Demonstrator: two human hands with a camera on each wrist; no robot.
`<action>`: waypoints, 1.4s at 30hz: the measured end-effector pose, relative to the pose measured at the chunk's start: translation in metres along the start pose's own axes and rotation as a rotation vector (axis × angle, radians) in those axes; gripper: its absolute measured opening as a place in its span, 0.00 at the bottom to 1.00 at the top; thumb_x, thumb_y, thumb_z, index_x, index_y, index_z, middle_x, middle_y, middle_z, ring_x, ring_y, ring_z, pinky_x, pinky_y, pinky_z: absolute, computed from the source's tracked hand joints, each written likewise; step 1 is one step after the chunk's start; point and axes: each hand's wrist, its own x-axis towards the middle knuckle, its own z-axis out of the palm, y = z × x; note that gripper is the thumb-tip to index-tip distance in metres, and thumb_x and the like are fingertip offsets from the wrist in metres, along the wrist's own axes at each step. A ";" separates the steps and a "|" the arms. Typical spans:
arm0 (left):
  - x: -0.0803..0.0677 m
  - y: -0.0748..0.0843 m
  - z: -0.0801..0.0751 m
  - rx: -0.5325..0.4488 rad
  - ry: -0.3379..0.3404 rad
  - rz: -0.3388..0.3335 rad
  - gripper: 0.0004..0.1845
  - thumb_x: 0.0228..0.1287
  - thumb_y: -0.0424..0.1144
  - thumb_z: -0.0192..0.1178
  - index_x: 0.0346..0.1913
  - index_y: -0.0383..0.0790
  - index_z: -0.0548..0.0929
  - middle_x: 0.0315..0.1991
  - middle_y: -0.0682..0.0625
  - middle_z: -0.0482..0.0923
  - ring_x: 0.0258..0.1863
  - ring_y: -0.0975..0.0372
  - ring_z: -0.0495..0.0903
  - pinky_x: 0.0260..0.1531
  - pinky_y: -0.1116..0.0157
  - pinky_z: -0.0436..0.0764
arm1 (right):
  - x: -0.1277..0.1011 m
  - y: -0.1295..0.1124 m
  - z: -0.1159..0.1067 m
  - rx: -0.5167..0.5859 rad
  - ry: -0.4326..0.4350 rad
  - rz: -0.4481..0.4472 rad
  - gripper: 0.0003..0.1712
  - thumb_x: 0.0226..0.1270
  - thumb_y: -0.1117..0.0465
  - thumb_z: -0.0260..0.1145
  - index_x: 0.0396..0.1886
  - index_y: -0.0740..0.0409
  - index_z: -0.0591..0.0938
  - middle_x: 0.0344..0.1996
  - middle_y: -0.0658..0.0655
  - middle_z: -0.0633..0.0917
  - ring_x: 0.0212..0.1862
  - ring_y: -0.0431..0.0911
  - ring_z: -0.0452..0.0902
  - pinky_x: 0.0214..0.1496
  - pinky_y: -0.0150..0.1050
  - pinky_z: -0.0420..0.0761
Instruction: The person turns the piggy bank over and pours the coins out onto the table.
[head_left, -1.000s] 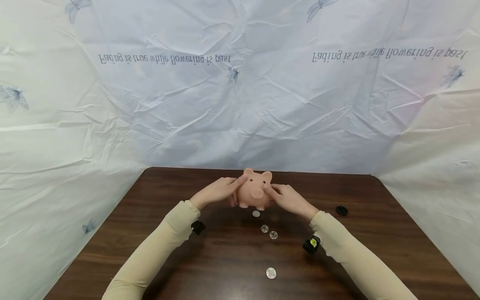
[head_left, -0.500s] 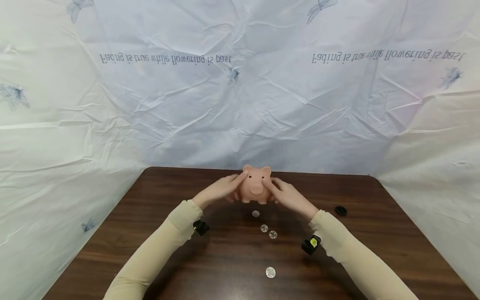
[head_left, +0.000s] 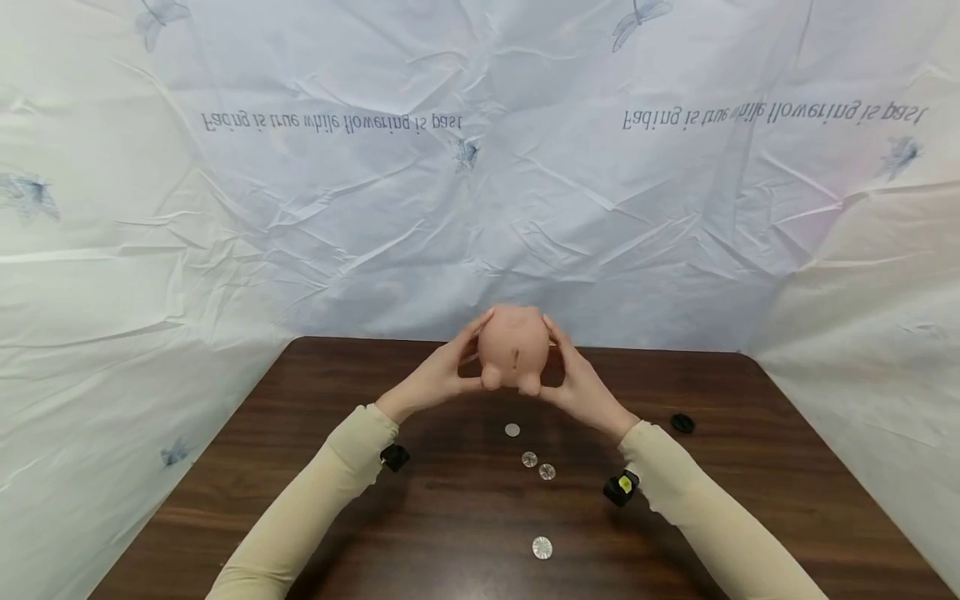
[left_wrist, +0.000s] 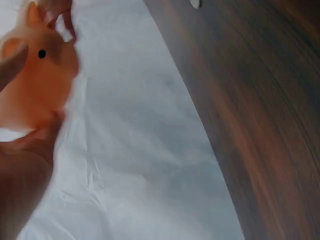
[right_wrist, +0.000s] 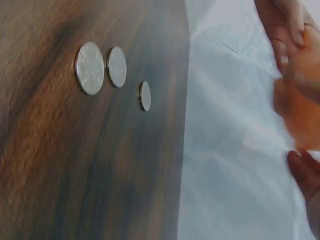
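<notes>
Both hands hold a pink piggy bank (head_left: 514,333) up over the far part of the table. It is tipped forward, so its back with the slot faces the head camera and its two ears point down. My left hand (head_left: 431,382) grips one side, thumb low by an ear, fingers up along the body. The right hand (head_left: 587,392) grips the other side the same way. The left wrist view shows the pig's face with a black eye (left_wrist: 42,53). Below the bank, silvery coins lie on the table, one whitish coin (head_left: 512,430) closest to it.
Two coins lie close together, one of them a patterned coin (head_left: 547,472); another coin (head_left: 542,547) is nearer the front. A round black piece (head_left: 682,423) rests at the right of the dark wooden table (head_left: 450,533). White printed sheeting (head_left: 375,225) hangs behind and at both sides.
The piggy bank has been raised and tipped forward, its face swinging down out of the head view and its slotted back showing. The thumbs went from the face to low by the ears.
</notes>
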 end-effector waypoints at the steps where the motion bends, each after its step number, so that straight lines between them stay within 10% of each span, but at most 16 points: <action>1: 0.000 -0.001 0.001 0.014 -0.014 -0.073 0.51 0.66 0.46 0.69 0.82 0.59 0.46 0.76 0.52 0.60 0.72 0.59 0.65 0.67 0.55 0.71 | -0.001 0.000 0.000 0.001 -0.023 0.066 0.59 0.61 0.60 0.78 0.83 0.50 0.50 0.66 0.60 0.75 0.56 0.53 0.79 0.54 0.50 0.82; 5: -0.002 -0.001 0.003 -0.022 -0.098 -0.344 0.45 0.68 0.65 0.59 0.80 0.55 0.54 0.62 0.50 0.77 0.56 0.55 0.81 0.55 0.51 0.81 | -0.003 -0.004 0.000 -0.038 -0.120 0.296 0.46 0.70 0.41 0.67 0.79 0.51 0.60 0.43 0.53 0.87 0.41 0.49 0.85 0.42 0.44 0.84; 8: -0.003 0.000 0.005 -0.061 -0.113 -0.412 0.45 0.68 0.69 0.54 0.80 0.51 0.56 0.58 0.47 0.79 0.50 0.52 0.83 0.51 0.48 0.82 | -0.004 -0.006 0.001 -0.046 -0.150 0.353 0.45 0.72 0.36 0.61 0.79 0.52 0.60 0.42 0.52 0.87 0.42 0.51 0.85 0.42 0.43 0.83; 16: 0.004 0.004 0.005 -0.042 0.037 0.067 0.56 0.60 0.34 0.74 0.81 0.59 0.47 0.79 0.50 0.54 0.75 0.55 0.60 0.68 0.53 0.71 | -0.005 -0.001 0.000 0.018 0.047 -0.005 0.62 0.60 0.67 0.77 0.83 0.44 0.46 0.74 0.61 0.65 0.61 0.56 0.75 0.55 0.57 0.80; 18: 0.006 0.002 0.007 -0.063 0.037 0.075 0.57 0.60 0.34 0.74 0.82 0.58 0.46 0.79 0.48 0.52 0.74 0.53 0.61 0.68 0.52 0.71 | -0.002 0.000 0.000 0.027 0.050 -0.012 0.62 0.60 0.67 0.77 0.83 0.44 0.46 0.75 0.60 0.64 0.60 0.57 0.76 0.54 0.57 0.81; 25: 0.001 -0.002 0.013 -0.153 -0.135 -0.442 0.38 0.72 0.62 0.57 0.76 0.47 0.63 0.55 0.41 0.81 0.48 0.49 0.84 0.50 0.49 0.83 | -0.002 -0.001 0.002 0.061 -0.161 0.427 0.43 0.72 0.39 0.63 0.79 0.50 0.62 0.34 0.57 0.88 0.33 0.55 0.85 0.38 0.50 0.85; 28: 0.001 0.004 0.014 -0.209 -0.215 -0.529 0.37 0.74 0.69 0.45 0.66 0.40 0.75 0.38 0.38 0.86 0.38 0.46 0.86 0.45 0.47 0.85 | -0.003 -0.004 0.001 0.031 -0.183 0.506 0.42 0.74 0.30 0.53 0.74 0.53 0.69 0.25 0.60 0.87 0.30 0.60 0.84 0.36 0.55 0.84; 30: 0.001 0.007 0.013 -0.166 -0.192 -0.495 0.38 0.72 0.70 0.45 0.68 0.43 0.74 0.35 0.39 0.86 0.35 0.48 0.86 0.43 0.48 0.86 | -0.003 -0.007 0.000 0.030 -0.153 0.477 0.40 0.75 0.32 0.54 0.75 0.51 0.69 0.28 0.60 0.87 0.32 0.59 0.85 0.37 0.54 0.84; 38: 0.004 0.016 0.004 -0.063 0.056 -0.079 0.57 0.59 0.44 0.75 0.80 0.66 0.45 0.75 0.50 0.59 0.68 0.55 0.70 0.60 0.54 0.78 | -0.003 -0.015 -0.006 0.119 0.008 0.090 0.57 0.65 0.66 0.73 0.83 0.47 0.48 0.70 0.63 0.70 0.55 0.56 0.79 0.53 0.52 0.83; 42: 0.003 0.009 0.011 -0.149 -0.005 -0.301 0.50 0.65 0.54 0.69 0.81 0.54 0.49 0.67 0.44 0.71 0.57 0.52 0.80 0.55 0.52 0.82 | 0.001 -0.015 -0.005 0.091 -0.098 0.292 0.46 0.75 0.51 0.65 0.82 0.52 0.52 0.54 0.62 0.83 0.47 0.56 0.83 0.49 0.52 0.84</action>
